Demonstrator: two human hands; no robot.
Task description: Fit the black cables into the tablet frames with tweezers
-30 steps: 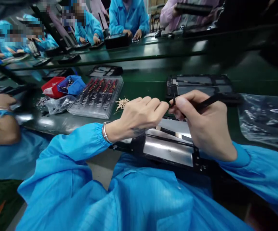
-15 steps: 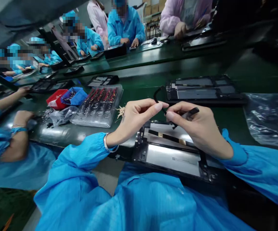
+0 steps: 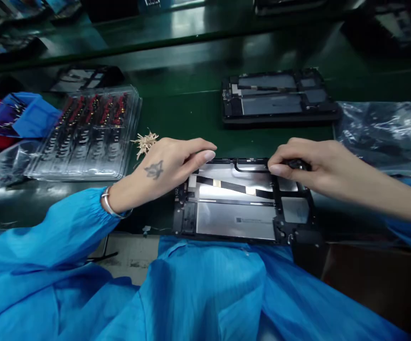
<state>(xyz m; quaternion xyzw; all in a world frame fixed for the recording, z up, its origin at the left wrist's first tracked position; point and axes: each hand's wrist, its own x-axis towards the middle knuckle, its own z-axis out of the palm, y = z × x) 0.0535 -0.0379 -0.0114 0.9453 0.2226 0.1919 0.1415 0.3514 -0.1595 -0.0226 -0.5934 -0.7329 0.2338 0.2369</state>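
Head view: open tablet (image 3: 239, 218) on table (image 3: 177, 111), left hand (image 3: 162, 168) fingers flat on upper edge, right hand (image 3: 303, 163) fingers pinching thin black strip (image 3: 250, 168), seemingly half seated.

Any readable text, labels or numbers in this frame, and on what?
None can be read. The open tablet under the left hand and right hand carries a small printed label on its silver plate, too small and blurred to read. The second tablet and the clear parts tray show no legible print.
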